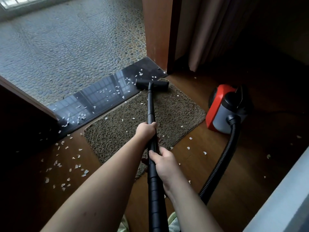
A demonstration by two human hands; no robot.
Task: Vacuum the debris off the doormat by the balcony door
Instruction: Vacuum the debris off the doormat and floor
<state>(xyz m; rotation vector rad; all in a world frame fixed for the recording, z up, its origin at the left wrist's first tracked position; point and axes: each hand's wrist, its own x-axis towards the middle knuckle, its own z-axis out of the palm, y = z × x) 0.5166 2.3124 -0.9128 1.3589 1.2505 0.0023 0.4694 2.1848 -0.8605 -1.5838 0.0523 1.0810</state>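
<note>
A brown bristly doormat lies on the wooden floor against the dark polished door sill. A few white flakes of debris rest on the mat. The black vacuum wand runs from me to its T-shaped floor head, which sits at the mat's far edge beside the sill. My left hand grips the wand higher up. My right hand grips it lower, nearer my body.
The red and grey vacuum body stands right of the mat, its ribbed hose curving back toward me. Many white flakes litter the floor to the left and the sill. A wooden door frame and curtain stand beyond.
</note>
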